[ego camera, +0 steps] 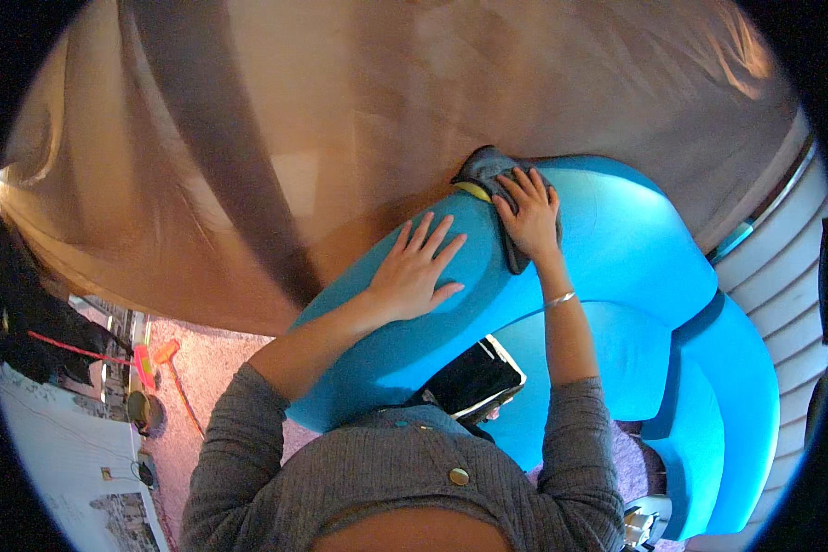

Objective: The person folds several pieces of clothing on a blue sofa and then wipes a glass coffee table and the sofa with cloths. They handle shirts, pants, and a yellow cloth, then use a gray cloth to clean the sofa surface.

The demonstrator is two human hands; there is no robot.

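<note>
My left hand (417, 272) lies flat with spread fingers on the backrest of a blue upholstered sofa (593, 228). To its right, my right hand (530, 210) rests on a dark grey cloth (486, 169) with a yellow-green edge, which drapes over the top of the backrest. Its fingers are slightly bent on the cloth; whether they grip it cannot be told. A large brown fabric sheet (386, 103) hangs or spreads just beyond the backrest. Near my waist, a black item with a white rim (479, 376) sits on the sofa seat.
A second blue seat section (748, 414) curves at the right beside white horizontal slats (786, 297). On the pink carpet (200, 345) at the left are an orange long-handled object (167, 352) and a round container (145, 412). A white object (645, 524) stands at the lower right.
</note>
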